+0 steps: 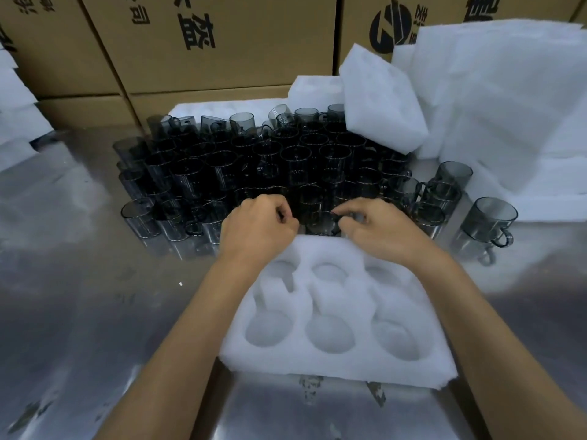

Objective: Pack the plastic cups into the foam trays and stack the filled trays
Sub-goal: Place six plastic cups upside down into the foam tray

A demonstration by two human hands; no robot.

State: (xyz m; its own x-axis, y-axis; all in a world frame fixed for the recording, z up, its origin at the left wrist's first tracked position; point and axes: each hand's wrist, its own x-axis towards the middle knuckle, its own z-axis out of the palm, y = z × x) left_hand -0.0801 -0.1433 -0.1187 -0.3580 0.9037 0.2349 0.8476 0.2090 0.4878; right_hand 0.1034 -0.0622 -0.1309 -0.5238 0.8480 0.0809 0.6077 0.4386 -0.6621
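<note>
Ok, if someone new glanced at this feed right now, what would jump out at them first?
Probably the dense crowd of smoky dark plastic cups filling the middle of the steel table. Next, the white foam tray nearest the camera, its round pockets all empty, with the left hand and right hand at its far edge, the right pinching a cup's rim. Loose foam trays pile up far right.

Left hand (259, 222) fingers curled under, contents unseen. Rear cups (241, 122) overlap, count unclear. Cardboard boxes (203, 42) print cut by top edge.
</note>
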